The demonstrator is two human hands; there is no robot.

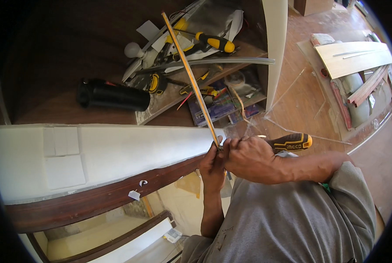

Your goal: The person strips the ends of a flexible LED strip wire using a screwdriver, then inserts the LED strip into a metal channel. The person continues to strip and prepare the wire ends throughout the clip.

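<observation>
The left hand (210,166) is pinched on the lower end of a long, narrow strip (189,74), orange along its middle with pale edges, which slants up and to the left from the fingers. The right hand (253,160) lies against the left one, its fingers curled closed; whether they clasp the strip or a tool is hidden. A black and yellow handle (292,142) sticks out just beyond the right wrist. The strip's upper part passes in front of a dark wooden cabinet (51,52), crossing a grey plastic trim (244,61). Near its top end, on a cluttered shelf, a yellow and black screwdriver (215,42) lies to the right, and a white light bulb (132,50) sits to the left. Lower down, a tape measure (157,83) lies beside the end of a black cylinder (112,95). On the shelf beneath, a roll of tape (234,78) rests among packets. To the left of the hands runs a white panel (130,144) with a dark wooden rail (95,197) below it, where two paper scraps (134,195) lie. Well to the right, on a wooden floor (294,85), a pale board (358,57) lies over filled bags (359,111).
</observation>
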